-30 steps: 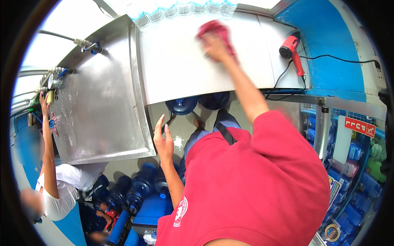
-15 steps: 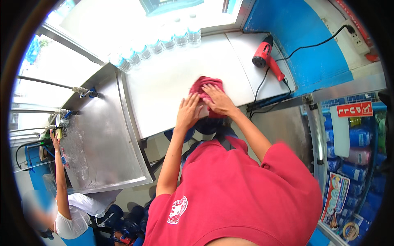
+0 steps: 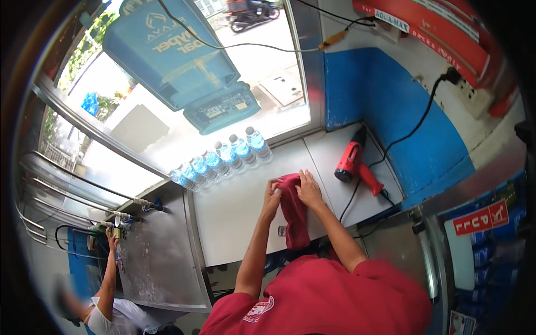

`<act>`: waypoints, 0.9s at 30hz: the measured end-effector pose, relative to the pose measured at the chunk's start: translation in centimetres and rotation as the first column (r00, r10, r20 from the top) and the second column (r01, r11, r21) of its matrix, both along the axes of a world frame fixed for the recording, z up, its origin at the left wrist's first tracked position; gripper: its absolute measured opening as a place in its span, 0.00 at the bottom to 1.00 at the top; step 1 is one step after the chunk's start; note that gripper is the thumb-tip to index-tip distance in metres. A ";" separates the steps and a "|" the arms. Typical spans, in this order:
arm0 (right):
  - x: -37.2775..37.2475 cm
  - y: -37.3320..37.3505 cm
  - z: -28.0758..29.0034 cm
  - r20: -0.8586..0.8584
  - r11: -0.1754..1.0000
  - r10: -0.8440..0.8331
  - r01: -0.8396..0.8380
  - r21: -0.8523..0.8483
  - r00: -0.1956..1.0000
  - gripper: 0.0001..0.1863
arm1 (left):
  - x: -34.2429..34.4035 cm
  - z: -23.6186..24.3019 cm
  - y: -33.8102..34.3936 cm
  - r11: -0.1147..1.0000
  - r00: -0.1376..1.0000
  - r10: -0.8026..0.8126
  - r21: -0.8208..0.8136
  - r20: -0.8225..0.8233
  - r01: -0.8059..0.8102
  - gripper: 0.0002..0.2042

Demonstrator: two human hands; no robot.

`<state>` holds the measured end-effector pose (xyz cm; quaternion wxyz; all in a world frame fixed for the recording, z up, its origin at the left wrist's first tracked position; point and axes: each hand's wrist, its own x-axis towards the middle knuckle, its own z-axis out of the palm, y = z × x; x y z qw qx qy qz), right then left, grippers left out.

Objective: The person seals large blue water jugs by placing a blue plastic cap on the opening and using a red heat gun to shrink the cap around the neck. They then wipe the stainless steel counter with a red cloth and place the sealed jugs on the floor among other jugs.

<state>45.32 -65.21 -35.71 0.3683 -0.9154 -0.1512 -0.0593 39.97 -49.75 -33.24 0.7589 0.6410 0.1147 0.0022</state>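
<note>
A dark red cloth (image 3: pixel 294 215) hangs in a long fold between my hands above the white counter, its lower end near the counter's front edge. My left hand (image 3: pixel 271 196) pinches the cloth's upper left side with curled fingers. On the other side my right hand (image 3: pixel 309 191) grips the upper edge, thumb toward the middle and fingers pointing up. Beside the cloth's lower left lies a small dark rectangular thing (image 3: pixel 282 230), too small to name.
Several water bottles (image 3: pixel 228 154) line the window side of the white counter (image 3: pixel 234 223). A red heat gun (image 3: pixel 354 164) with a black cord lies at right. Left is a steel sink counter (image 3: pixel 162 251) with taps, where another person's hand (image 3: pixel 112 239) reaches a tap.
Both hands lay flat on the bunched cloth; now they hold it up by its top, stretched into a long fold. The view has tilted up toward the window.
</note>
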 end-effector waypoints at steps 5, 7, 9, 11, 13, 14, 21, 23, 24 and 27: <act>3.1 -0.9 2.8 -0.104 0.987 0.086 -0.071 0.145 0.991 0.19 | 1.7 3.3 -1.9 0.835 0.998 0.006 -0.548 -0.065 -0.041 0.15; 4.4 -1.2 5.5 -0.031 0.962 0.075 -0.064 0.266 0.997 0.11 | 2.3 5.6 -2.3 0.883 0.993 0.095 -0.456 -0.063 -0.113 0.15; 6.3 -1.2 9.6 0.113 0.919 0.064 -0.102 0.380 0.992 0.12 | 3.6 8.9 -2.3 0.997 0.989 0.077 0.007 0.128 -0.079 0.22; 8.2 -1.1 14.9 0.256 0.884 -0.024 -0.099 0.457 0.966 0.14 | 5.8 13.1 -2.1 0.931 0.930 0.007 0.337 0.368 -0.140 0.28; 10.1 -1.8 20.2 0.463 0.933 -0.128 -0.053 0.357 0.877 0.14 | 7.6 17.6 -1.7 0.868 0.891 -0.052 0.462 0.451 -0.183 0.35; 10.9 -2.2 22.4 0.578 0.917 -0.150 -0.106 0.386 0.802 0.13 | 8.5 19.8 -1.4 0.867 0.887 -0.075 0.470 0.456 -0.168 0.39; 9.9 0.2 22.8 0.183 0.621 -0.053 -0.111 0.776 0.982 0.09 | 13.8 28.3 -2.2 0.863 0.858 -0.153 0.489 0.489 -0.124 0.31; 9.9 2.2 21.0 0.468 0.669 -0.095 -0.292 0.683 0.879 0.12 | 13.2 28.7 -3.5 0.859 0.816 -0.217 0.502 0.536 -0.101 0.31; 10.6 2.9 20.6 0.526 0.717 -0.144 -0.278 0.640 0.838 0.13 | 12.8 28.8 -3.9 0.838 0.774 -0.286 0.539 0.565 -0.085 0.31; 13.7 4.7 20.8 0.606 0.724 -0.150 -0.331 0.605 0.782 0.16 | 11.7 29.4 -3.8 0.808 0.747 -0.268 0.564 0.609 -0.170 0.30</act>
